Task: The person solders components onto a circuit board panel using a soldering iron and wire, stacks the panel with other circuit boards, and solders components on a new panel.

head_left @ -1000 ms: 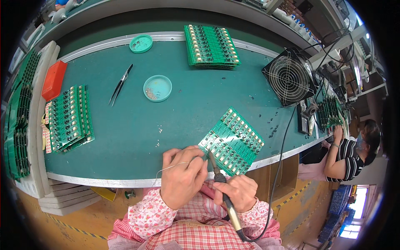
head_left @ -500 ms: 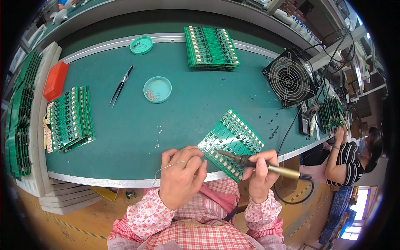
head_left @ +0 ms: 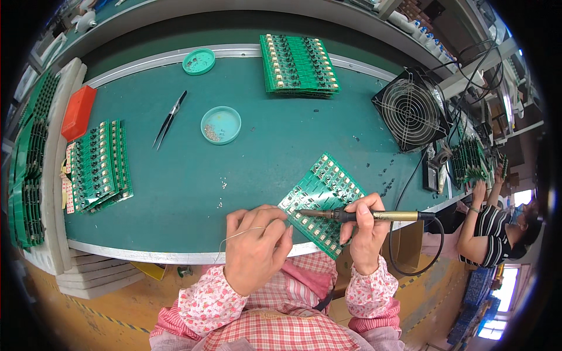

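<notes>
A green circuit board (head_left: 321, 196) with rows of pale square parts lies turned at an angle near the table's front edge. My right hand (head_left: 367, 237) grips a soldering iron (head_left: 397, 216) with a gold handle. Its dark tip points left and reaches over the board's left part; whether it touches cannot be told. At the board's left corner is my left hand (head_left: 256, 248), fingers curled and pinched together. A thin solder wire (head_left: 232, 235) runs across this hand and hangs off its left side; its working end is hidden by the fingers.
Tweezers (head_left: 170, 120) and two round green dishes (head_left: 221, 125) lie farther back. Board stacks stand at the back (head_left: 298, 65) and left (head_left: 96, 167), near a red box (head_left: 78, 113). A black fan (head_left: 411, 110) and loose dark parts are right. Another person (head_left: 497, 234) works at far right.
The soldering iron has swung closer to level, and its tip has shifted slightly left over the board. My left hand stays nearly still. The other person's arm has risen.
</notes>
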`<action>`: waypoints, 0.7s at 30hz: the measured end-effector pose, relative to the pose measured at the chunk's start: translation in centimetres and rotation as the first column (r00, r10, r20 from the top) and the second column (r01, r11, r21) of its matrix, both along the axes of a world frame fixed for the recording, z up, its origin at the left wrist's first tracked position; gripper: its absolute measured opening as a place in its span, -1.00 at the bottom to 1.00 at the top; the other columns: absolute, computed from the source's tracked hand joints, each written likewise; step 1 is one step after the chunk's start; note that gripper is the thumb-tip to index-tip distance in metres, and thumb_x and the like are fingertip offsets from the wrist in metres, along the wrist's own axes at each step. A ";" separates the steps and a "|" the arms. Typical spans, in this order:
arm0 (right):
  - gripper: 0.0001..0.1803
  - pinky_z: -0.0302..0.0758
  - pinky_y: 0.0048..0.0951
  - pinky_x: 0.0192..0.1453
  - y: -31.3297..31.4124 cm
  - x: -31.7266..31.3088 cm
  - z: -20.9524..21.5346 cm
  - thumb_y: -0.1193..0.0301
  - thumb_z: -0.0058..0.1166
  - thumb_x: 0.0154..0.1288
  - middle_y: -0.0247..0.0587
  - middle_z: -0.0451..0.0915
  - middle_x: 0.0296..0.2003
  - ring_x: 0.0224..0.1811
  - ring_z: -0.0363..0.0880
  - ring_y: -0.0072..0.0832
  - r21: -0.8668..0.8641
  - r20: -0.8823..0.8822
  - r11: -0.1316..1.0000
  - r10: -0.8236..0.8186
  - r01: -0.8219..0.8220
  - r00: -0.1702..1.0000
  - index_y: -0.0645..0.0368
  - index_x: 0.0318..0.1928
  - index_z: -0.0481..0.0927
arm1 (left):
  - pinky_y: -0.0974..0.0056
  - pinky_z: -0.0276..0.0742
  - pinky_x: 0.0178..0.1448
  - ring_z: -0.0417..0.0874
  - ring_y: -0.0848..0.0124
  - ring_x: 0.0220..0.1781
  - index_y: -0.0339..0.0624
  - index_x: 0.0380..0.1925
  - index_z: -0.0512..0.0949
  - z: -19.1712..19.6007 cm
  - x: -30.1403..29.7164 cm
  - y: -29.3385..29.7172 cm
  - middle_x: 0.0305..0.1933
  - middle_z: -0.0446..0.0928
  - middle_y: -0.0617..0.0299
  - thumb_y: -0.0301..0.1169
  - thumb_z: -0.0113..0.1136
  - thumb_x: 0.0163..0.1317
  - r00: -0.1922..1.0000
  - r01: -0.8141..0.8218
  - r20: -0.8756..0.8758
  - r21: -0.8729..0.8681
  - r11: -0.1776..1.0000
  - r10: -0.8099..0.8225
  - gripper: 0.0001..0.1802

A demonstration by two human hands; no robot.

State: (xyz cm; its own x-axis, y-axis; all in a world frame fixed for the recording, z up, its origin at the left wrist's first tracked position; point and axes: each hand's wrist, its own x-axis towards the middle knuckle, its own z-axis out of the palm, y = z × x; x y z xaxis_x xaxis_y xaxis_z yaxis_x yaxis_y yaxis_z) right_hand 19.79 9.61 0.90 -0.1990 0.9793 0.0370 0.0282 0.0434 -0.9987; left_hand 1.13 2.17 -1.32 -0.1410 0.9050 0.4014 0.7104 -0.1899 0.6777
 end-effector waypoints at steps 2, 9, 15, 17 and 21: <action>-0.75 0.31 -0.62 -0.65 0.0 0.1 -0.3 0.32 -0.07 0.53 -0.27 0.52 -0.45 -0.73 0.37 -0.67 -0.009 -0.011 1.000 0.002 -0.002 1.000 0.25 -0.28 0.40 | 0.14 0.31 0.02 0.61 0.29 -0.17 -0.13 -0.53 0.43 0.2 0.1 0.0 -0.17 0.61 0.29 -0.52 0.31 0.08 1.000 -0.006 -0.010 -0.023 1.000 0.006 -0.80; -0.74 0.33 -0.62 -0.68 -0.2 0.2 -0.8 0.31 -0.08 0.53 -0.22 0.52 -0.42 -0.73 0.39 -0.65 -0.044 -0.060 0.999 -0.029 0.026 0.998 0.26 -0.26 0.38 | 0.13 0.31 0.03 0.60 0.29 -0.14 -0.14 -0.51 0.43 0.1 0.3 0.2 -0.18 0.60 0.29 -0.52 0.32 0.07 0.999 -0.017 -0.047 -0.004 1.000 0.016 -0.80; -0.74 0.34 -0.61 -0.67 -0.4 0.0 -0.7 0.31 -0.07 0.52 -0.21 0.53 -0.40 -0.73 0.40 -0.64 -0.005 -0.046 0.999 -0.037 0.037 0.998 0.26 -0.27 0.39 | 0.12 0.31 0.03 0.60 0.29 -0.12 -0.13 -0.51 0.43 0.1 0.2 0.1 -0.18 0.60 0.29 -0.51 0.33 0.06 0.999 -0.006 -0.047 -0.005 1.000 0.006 -0.79; -0.75 0.35 -0.61 -0.67 -0.4 0.0 -0.7 0.32 -0.06 0.52 -0.21 0.53 -0.41 -0.74 0.40 -0.65 -0.008 -0.047 0.999 -0.036 0.036 0.998 0.26 -0.27 0.39 | 0.12 0.31 0.03 0.60 0.29 -0.13 -0.14 -0.52 0.43 0.1 0.2 0.1 -0.17 0.60 0.29 -0.50 0.33 0.07 0.999 -0.015 -0.047 -0.005 1.000 0.015 -0.79; -0.74 0.31 -0.61 -0.68 -0.3 0.1 -1.0 0.32 -0.07 0.53 -0.26 0.50 -0.45 -0.75 0.37 -0.66 0.006 -0.044 0.999 -0.041 0.042 0.998 0.25 -0.28 0.40 | 0.13 0.30 0.03 0.60 0.29 -0.14 -0.14 -0.53 0.43 0.1 0.2 0.2 -0.18 0.60 0.29 -0.50 0.33 0.08 0.999 -0.012 -0.047 -0.010 1.000 0.012 -0.79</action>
State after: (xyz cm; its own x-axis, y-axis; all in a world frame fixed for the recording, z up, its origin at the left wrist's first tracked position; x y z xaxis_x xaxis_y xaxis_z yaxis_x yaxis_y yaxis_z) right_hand 19.89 9.26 -0.15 -0.1561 0.9864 0.0521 -0.0137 0.0505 -0.9986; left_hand 1.37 2.32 -1.18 -0.1328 0.9075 0.3985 0.7439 -0.1744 0.6451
